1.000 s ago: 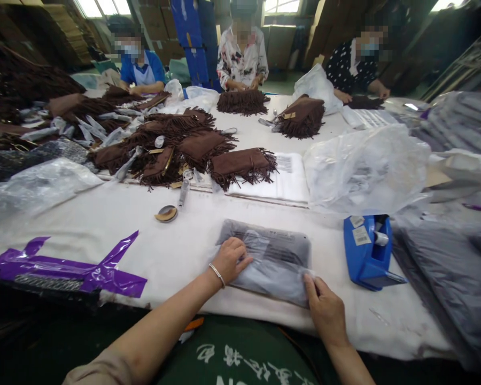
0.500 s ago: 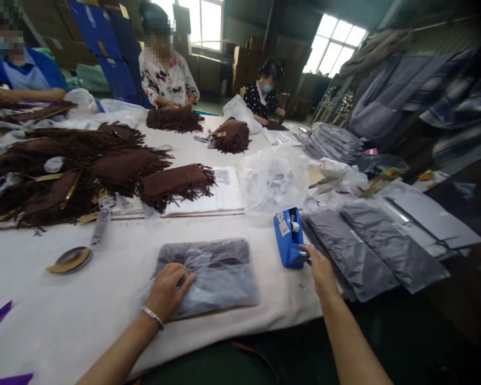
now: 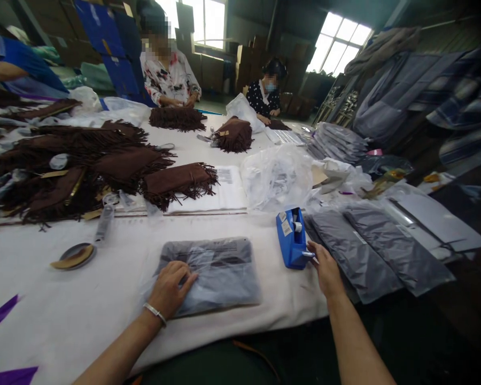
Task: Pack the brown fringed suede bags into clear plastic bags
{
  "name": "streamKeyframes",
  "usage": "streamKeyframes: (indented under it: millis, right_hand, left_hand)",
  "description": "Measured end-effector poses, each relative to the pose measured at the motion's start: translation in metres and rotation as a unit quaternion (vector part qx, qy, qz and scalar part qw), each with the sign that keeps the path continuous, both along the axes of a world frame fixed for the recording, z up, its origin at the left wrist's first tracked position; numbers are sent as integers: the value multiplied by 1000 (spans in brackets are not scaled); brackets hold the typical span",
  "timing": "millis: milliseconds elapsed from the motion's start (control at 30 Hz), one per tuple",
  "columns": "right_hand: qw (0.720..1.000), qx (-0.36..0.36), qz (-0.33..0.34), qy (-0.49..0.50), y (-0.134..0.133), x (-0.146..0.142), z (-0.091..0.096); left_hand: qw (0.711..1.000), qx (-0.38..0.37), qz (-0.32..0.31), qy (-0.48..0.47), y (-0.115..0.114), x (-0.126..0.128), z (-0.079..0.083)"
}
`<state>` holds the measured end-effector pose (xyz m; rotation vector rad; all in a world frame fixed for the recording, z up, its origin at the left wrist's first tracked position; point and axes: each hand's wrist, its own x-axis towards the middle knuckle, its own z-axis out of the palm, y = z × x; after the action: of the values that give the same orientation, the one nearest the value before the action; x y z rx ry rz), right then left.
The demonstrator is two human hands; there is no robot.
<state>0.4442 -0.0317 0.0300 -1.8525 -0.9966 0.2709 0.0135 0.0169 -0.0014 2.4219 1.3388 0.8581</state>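
Observation:
A grey folded item in a clear plastic bag (image 3: 218,272) lies on the white table in front of me. My left hand (image 3: 170,289) rests flat on its left part, fingers spread, a thin bracelet on the wrist. My right hand (image 3: 324,267) reaches to the near end of a blue tape dispenser (image 3: 292,238), fingertips pinched at its cutter edge. What the fingers hold there is too small to make out.
Stacked grey bagged items (image 3: 369,251) lie right of the dispenser. A crumpled clear bag (image 3: 276,179) sits behind it. Brown fringed pieces (image 3: 176,182) and a tape roll (image 3: 72,256) lie to the left. Other people work at the far side. Purple tape strips (image 3: 0,315) are at the near left.
My right hand left the bag's corner and went right to the tape dispenser. My view swung right. My left hand stayed on the bag.

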Motion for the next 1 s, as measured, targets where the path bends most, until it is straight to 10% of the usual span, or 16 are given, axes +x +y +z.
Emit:
streamKeyframes:
  millis: [433,567,767,867,1000]
  right_hand:
    - [992,-18,-126,-24,-48,-22,-16]
    - [996,5,92,-5,-30,-58,17]
    - [785,-133,576,-183,48,-181,47]
    - [717,-180,592,-320,76,-210,40]
    - [714,-212,534,-401,85,-214,27]
  left_hand:
    - [996,-63,43,-45,-7,-2,3]
    - [988,-114,52,-89,-3,-4,3]
    - [984,-131,68,-96,-1,-4,1]
    - [991,-102,66,-53,-5,-4,2]
    - [996,-67,65,-3,-6,-1,1]
